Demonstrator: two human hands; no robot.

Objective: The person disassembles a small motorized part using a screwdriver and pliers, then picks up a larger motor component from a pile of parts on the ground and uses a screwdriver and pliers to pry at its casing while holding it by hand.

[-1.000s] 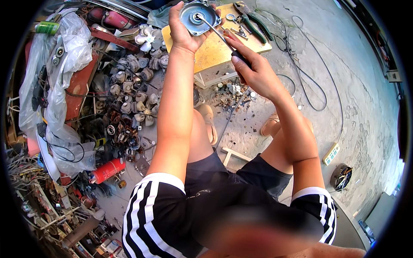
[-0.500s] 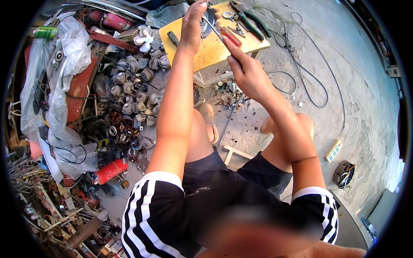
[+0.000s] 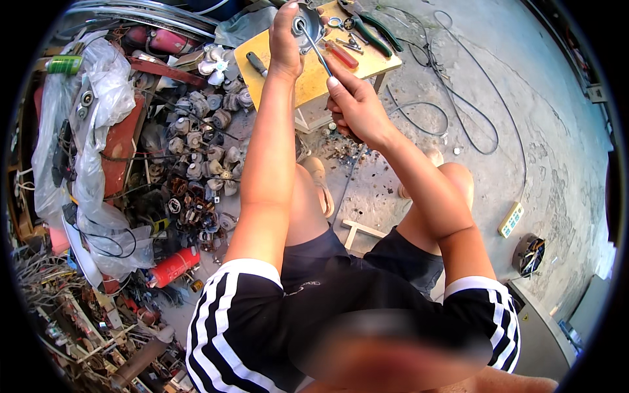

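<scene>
At the far end of the yellow-topped table (image 3: 312,90), my left hand (image 3: 285,44) grips a rounded grey metal housing (image 3: 313,33) with a round hub. My right hand (image 3: 362,111) is closed round a screwdriver, its handle mostly hidden in the fist. The long metal shaft (image 3: 318,54) slants up to the left, its tip at the hub. Right of the housing lie a red-handled screwdriver (image 3: 343,54), several small screws (image 3: 354,43), a metal ring (image 3: 335,22) and green-handled pliers (image 3: 379,38). A dark-handled tool (image 3: 256,63) rests at the table's left.
Left of the table lie a heap of small motors (image 3: 196,141), a white fan blade (image 3: 215,64), plastic sheeting (image 3: 92,131) and a red cylinder (image 3: 174,266). Black cable (image 3: 458,98) loops over the concrete floor at right, near a power strip (image 3: 511,219).
My right hand has lowered slightly and shifted left, its fingers turned round the handle. The screwdriver shaft stands steeper, and the housing's hub now shows more. The whole view has shifted slightly.
</scene>
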